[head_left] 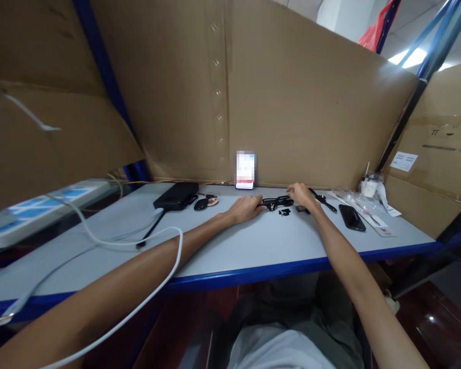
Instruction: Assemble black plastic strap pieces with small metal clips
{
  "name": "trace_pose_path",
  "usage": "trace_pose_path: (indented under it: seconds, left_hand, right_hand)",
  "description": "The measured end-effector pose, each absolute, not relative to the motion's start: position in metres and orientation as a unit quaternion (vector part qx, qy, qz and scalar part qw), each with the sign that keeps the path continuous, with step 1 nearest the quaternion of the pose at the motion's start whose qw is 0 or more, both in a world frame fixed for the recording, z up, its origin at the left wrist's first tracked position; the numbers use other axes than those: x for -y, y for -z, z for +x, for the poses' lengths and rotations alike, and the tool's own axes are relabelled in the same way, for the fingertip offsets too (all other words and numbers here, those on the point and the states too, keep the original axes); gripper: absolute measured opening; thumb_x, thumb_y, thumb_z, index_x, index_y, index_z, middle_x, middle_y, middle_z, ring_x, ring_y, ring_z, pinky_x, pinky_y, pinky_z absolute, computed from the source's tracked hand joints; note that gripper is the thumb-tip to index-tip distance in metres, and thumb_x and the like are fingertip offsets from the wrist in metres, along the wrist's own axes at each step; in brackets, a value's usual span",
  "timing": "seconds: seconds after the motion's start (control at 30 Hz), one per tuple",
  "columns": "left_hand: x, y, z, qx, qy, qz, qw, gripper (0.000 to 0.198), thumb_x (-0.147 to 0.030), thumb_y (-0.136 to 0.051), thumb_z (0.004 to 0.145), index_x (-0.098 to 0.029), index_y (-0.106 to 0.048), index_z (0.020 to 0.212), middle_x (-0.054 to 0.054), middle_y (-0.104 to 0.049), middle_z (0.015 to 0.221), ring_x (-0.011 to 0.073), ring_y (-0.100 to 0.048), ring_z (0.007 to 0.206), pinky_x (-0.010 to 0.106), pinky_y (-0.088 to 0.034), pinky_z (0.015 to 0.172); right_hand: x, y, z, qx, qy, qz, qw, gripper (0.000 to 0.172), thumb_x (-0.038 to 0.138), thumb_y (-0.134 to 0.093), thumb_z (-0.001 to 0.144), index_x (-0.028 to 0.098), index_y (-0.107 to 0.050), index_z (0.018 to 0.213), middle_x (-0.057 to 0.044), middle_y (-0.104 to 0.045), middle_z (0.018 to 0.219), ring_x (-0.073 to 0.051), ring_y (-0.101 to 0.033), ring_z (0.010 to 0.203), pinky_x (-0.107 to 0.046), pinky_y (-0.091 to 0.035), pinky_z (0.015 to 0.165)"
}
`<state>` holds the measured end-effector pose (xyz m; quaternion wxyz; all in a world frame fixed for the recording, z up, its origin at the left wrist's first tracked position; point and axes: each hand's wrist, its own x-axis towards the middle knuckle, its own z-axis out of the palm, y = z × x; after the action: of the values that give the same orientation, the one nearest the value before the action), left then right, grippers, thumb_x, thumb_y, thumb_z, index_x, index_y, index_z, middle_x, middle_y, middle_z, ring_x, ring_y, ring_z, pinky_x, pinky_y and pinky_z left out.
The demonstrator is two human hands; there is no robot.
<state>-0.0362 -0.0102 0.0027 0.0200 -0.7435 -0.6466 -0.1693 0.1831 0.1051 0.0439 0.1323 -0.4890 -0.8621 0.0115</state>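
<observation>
My left hand rests on the table with its fingers curled at the left end of a black looped object, whose exact kind I cannot make out. Past the other end of that object, my right hand is raised slightly with bent fingers pinched together; whatever is between them is hidden. A small black piece lies just in front of the looped object. Beneath my right wrist is a small dark square item. To the right of that wrist lies a black wristwatch.
A lit phone leans against the cardboard wall. A black box-shaped device and white cable are at left. On the right are a dark phone, clear plastic packaging and a cup.
</observation>
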Motion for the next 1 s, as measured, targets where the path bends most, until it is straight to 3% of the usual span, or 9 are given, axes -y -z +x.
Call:
trace_pose_path:
  seconds: [0.13, 0.4, 0.63, 0.73, 0.87, 1.0]
  left_hand:
    - [0.007, -0.001, -0.036, 0.66, 0.146, -0.736, 0.038, 0.035, -0.046, -0.046, 0.098, -0.018, -0.064, 0.106, 0.015, -0.072, 0.087, 0.0295, -0.067, 0.084, 0.033, -0.039, 0.069]
    - [0.002, -0.001, -0.039, 0.67, 0.141, -0.728, 0.022, 0.034, -0.045, -0.046, 0.098, -0.019, -0.065, 0.109, 0.013, -0.075, 0.101, 0.0269, -0.068, 0.094, 0.031, -0.039, 0.07]
    - [0.009, -0.004, -0.032, 0.68, 0.09, -0.726, 0.04, 0.037, -0.046, -0.041, 0.1, -0.02, -0.067, 0.104, 0.014, -0.075, 0.1, 0.0277, -0.07, 0.092, 0.032, -0.042, 0.071]
    - [0.015, -0.004, -0.028, 0.681, 0.089, -0.725, 0.058, 0.037, -0.045, -0.039, 0.1, -0.02, -0.065, 0.11, 0.014, -0.076, 0.102, 0.0284, -0.071, 0.093, 0.033, -0.043, 0.072]
    - [0.021, -0.005, -0.021, 0.679, 0.086, -0.726, 0.065, 0.038, -0.044, -0.037, 0.101, -0.021, -0.063, 0.117, 0.015, -0.076, 0.104, 0.0294, -0.072, 0.094, 0.034, -0.045, 0.074]
    - [0.023, -0.007, -0.018, 0.678, 0.078, -0.728, 0.062, 0.039, -0.042, -0.036, 0.1, -0.02, -0.062, 0.12, 0.016, -0.076, 0.106, 0.0315, -0.072, 0.095, 0.036, -0.046, 0.074]
  right_hand:
    - [-0.089, -0.045, 0.175, 0.878, -0.026, -0.447, 0.169, 0.023, 0.025, -0.059, 0.094, 0.019, -0.079, 0.104, -0.011, -0.078, 0.098, -0.023, -0.071, 0.095, -0.025, -0.048, 0.08]
    - [-0.071, -0.046, 0.175, 0.893, -0.046, -0.438, 0.089, 0.025, 0.018, -0.063, 0.088, 0.016, -0.08, 0.105, -0.012, -0.078, 0.103, -0.021, -0.071, 0.1, -0.021, -0.045, 0.08]
    - [-0.065, -0.053, 0.182, 0.865, 0.044, -0.493, 0.08, 0.026, 0.013, -0.059, 0.086, 0.013, -0.08, 0.103, -0.021, -0.076, 0.11, -0.026, -0.072, 0.102, -0.025, -0.046, 0.077]
    - [-0.064, -0.051, 0.18, 0.868, 0.055, -0.483, 0.101, 0.026, 0.019, -0.057, 0.092, 0.016, -0.079, 0.104, -0.018, -0.076, 0.109, -0.025, -0.072, 0.1, -0.025, -0.044, 0.076]
    - [-0.062, -0.042, 0.166, 0.91, 0.005, -0.403, 0.096, 0.03, 0.039, -0.056, 0.097, 0.019, -0.078, 0.102, -0.012, -0.077, 0.102, -0.021, -0.07, 0.094, -0.023, -0.041, 0.071]
    - [-0.063, -0.029, 0.154, 0.927, -0.029, -0.365, 0.079, 0.024, 0.037, -0.062, 0.092, 0.019, -0.077, 0.095, -0.008, -0.077, 0.095, -0.018, -0.068, 0.086, -0.022, -0.037, 0.065]
